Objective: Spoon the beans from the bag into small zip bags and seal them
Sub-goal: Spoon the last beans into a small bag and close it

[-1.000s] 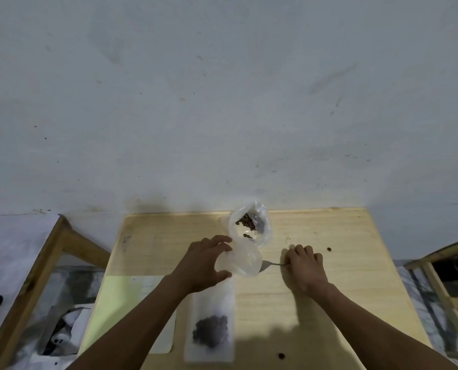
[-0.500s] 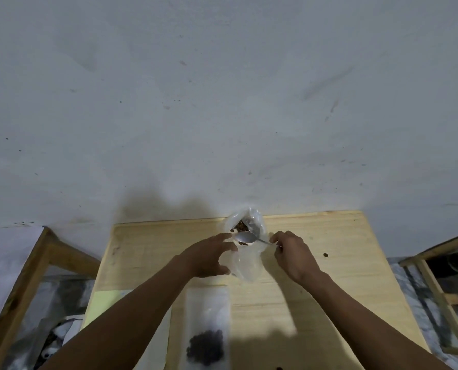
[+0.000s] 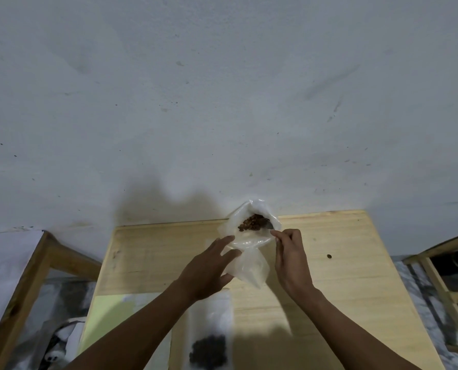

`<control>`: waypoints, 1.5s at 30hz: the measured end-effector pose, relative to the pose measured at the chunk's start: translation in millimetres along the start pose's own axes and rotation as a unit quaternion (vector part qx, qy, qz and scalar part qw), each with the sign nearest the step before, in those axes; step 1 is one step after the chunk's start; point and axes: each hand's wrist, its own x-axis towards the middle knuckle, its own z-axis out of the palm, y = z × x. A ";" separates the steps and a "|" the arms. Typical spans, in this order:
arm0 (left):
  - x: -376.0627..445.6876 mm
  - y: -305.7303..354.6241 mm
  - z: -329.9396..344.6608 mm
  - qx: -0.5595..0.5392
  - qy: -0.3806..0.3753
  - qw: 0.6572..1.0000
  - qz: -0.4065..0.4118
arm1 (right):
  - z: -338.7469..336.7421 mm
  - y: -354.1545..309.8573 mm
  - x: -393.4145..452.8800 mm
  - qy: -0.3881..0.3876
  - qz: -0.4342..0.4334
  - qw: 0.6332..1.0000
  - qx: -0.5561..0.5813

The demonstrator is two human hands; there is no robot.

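A clear plastic bag (image 3: 249, 252) stands near the far edge of the wooden table (image 3: 342, 276), its mouth open and brown beans (image 3: 251, 225) showing inside. My left hand (image 3: 209, 271) holds the bag's near side between thumb and fingers. My right hand (image 3: 291, 259) pinches the handle of a metal spoon (image 3: 269, 225), whose bowl is inside the bag's mouth among the beans. A small zip bag (image 3: 209, 340) with dark beans at its bottom lies flat by the table's near edge.
A pale green sheet (image 3: 110, 319) lies at the table's near left. One loose bean (image 3: 329, 256) sits right of my right hand. Wooden frames stand left (image 3: 33, 276) and right (image 3: 436, 276) of the table. A white wall rises right behind it.
My right hand lifted the spoon from the table and brought its bowl into the bag's mouth. My left hand rose along the bag's side. The view tilted upward.
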 end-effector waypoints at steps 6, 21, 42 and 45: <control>8.2 11.5 -5.0 0.017 -0.053 0.998 -0.016 | 5.5 -0.6 -2.9 0.012 0.105 0.988 0.109; 29.6 16.8 -3.9 -0.010 -0.030 0.999 0.020 | 15.2 13.1 7.7 0.090 0.337 0.880 0.323; 6.1 -11.7 -5.4 0.030 0.076 0.997 0.001 | -19.1 5.1 23.2 -0.021 0.337 0.869 0.363; 1.0 -9.0 -5.0 -0.029 0.100 0.993 -0.050 | -26.8 6.7 24.9 -0.017 0.319 0.878 0.356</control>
